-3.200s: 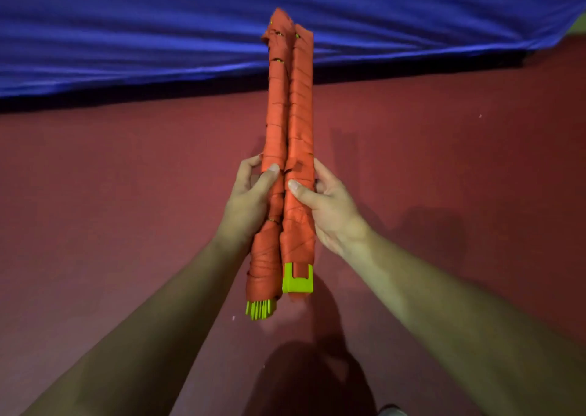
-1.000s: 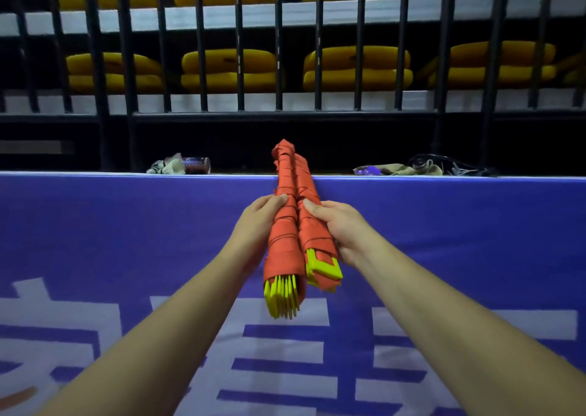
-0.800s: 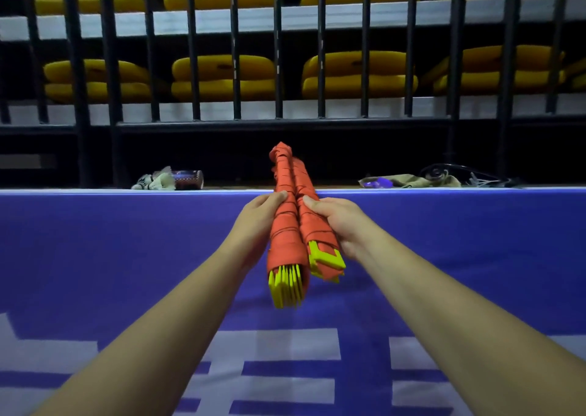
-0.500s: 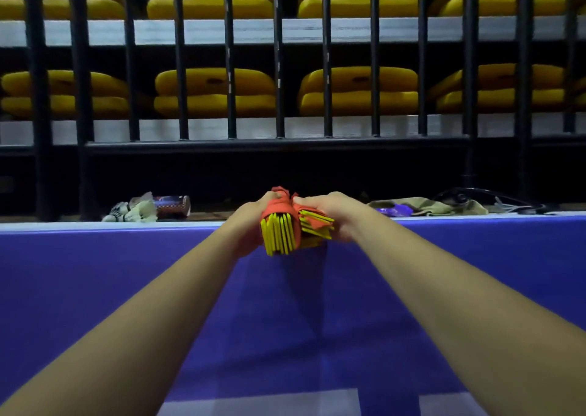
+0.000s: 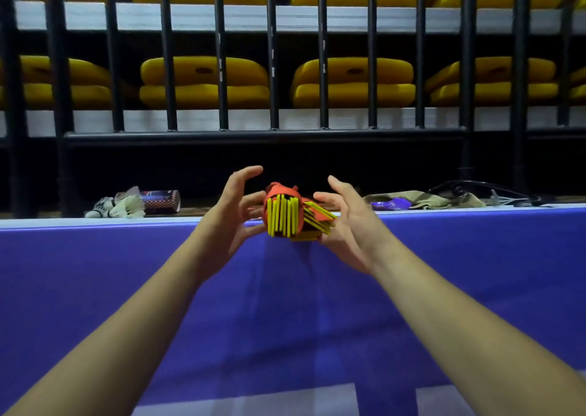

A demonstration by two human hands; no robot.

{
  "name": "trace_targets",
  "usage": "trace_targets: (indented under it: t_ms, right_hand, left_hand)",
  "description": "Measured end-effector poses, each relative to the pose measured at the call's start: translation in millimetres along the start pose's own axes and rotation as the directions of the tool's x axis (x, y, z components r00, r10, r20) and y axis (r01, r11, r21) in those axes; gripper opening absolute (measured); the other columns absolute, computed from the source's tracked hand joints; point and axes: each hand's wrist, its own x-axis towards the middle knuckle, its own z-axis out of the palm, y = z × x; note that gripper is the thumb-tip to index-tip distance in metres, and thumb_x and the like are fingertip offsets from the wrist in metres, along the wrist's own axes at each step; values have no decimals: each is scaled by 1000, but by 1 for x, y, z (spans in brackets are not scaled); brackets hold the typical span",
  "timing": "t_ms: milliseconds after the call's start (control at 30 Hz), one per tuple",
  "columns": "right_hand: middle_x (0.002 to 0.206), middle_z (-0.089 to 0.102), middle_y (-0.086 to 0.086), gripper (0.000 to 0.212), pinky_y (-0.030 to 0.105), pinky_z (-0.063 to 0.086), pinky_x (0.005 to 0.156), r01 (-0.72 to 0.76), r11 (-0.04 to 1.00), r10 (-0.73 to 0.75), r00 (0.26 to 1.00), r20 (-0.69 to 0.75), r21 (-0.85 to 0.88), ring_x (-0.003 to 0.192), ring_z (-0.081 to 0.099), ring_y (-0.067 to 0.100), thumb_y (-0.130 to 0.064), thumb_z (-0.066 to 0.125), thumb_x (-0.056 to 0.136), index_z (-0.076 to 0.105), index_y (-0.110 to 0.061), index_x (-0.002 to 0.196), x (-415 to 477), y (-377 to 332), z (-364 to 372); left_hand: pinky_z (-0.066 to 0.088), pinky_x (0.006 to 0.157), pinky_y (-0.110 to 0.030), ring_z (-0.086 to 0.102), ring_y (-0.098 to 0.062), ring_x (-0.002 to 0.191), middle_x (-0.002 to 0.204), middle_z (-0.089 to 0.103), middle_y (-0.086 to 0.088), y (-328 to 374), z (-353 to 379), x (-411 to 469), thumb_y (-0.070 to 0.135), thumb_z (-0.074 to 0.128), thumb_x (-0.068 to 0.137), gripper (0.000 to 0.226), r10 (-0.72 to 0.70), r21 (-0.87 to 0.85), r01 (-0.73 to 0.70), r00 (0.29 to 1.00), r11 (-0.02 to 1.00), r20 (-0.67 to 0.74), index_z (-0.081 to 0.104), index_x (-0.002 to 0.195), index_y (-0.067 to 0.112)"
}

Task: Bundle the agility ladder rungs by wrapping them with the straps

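Flanking strap-wrapped rung bundles [image 5: 285, 217] w/ left hand [image 5: 233, 208] & right hand [image 5: 352, 225], both spread wide, gripping nothing. Parked on purple barrier [image 5: 126, 257] top edge (ends overhanging). Could roll off unsupported, or shed fanned right-side rungs.

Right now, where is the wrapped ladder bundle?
Head view, centre: the ladder bundle sits atop the blue barrier, between the left hand and right hand.

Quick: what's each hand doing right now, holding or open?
Left hand: open, fingers spread beside the ladder bundle.
Right hand: open, beside the same bundle, gripping nothing.
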Motion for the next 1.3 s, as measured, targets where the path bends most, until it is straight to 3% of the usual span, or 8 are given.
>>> trace_targets:
  t_ms: [67,133,233,367,567,833,1067,1300]
  right_hand:
    - [125,63,16,71,36,55,81,74,997,-75,996,43,23,105,68,26,-59,56,86,42,-13,138,-11,6,3]
    - [135,56,20,84,42,52,96,149,988,-152,985,85,37,121,59,33,-64,66,76,41,-15,140,-19,9,8]
    - [140,48,25,83,44,46,103,245,967,-253,956,150,69,130,48,37,-57,77,67,49,-14,132,-27,17,13]
    - [123,65,11,79,35,51,98,331,943,-322,931,170,-25,114,62,23,-53,79,68,51,-12,130,-30,25,11]
    - [114,67,12,57,53,49,99,392,866,-404,914,29,-310,107,65,23,-58,75,69,55,-24,109,2,34,1]
    - [98,68,-8,29,49,54,85,373,456,-414,893,178,-808,95,65,15,-59,50,87,58,-37,104,57,33,-22]
    - [113,60,-3,42,34,49,90,470,76,-286,855,432,-879,100,56,7,-50,49,95,61,-26,127,86,13,-36]
    - [109,47,1,41,35,45,89,311,-68,-174,932,318,-948,99,52,19,-45,53,95,59,-25,131,127,15,-19]
  left_hand:
    - [45,103,-45,57,-24,124,135,60,-7,-5,4,-6,44,58,91,47,72,132,-80,995,988,67,46,135,36]
    - [48,99,-40,59,-19,121,132,61,-5,-13,7,-13,22,64,93,58,154,267,-179,982,947,113,38,141,42]
    - [47,105,-43,56,-27,123,135,55,-8,-13,20,-31,58,72,75,66,203,277,-231,971,933,125,46,133,42]
    - [44,105,-53,56,-34,119,128,56,-11,-15,29,-34,53,65,79,56,272,295,-281,960,914,72,48,129,36]
    - [46,99,-25,58,-9,118,130,57,4,-34,19,-15,56,64,83,62,203,444,-186,979,876,10,38,137,39]
    - [39,82,-23,54,-11,107,124,58,2,-47,7,24,57,62,85,72,164,753,-21,980,658,-116,36,145,26]
    - [40,86,-28,56,-26,120,133,59,-9,-39,-19,57,55,61,88,69,66,896,18,996,444,-52,34,147,31]
    - [40,78,-30,56,-22,95,119,62,-9,-51,-48,95,42,67,89,46,-29,926,81,997,368,-75,45,125,23]
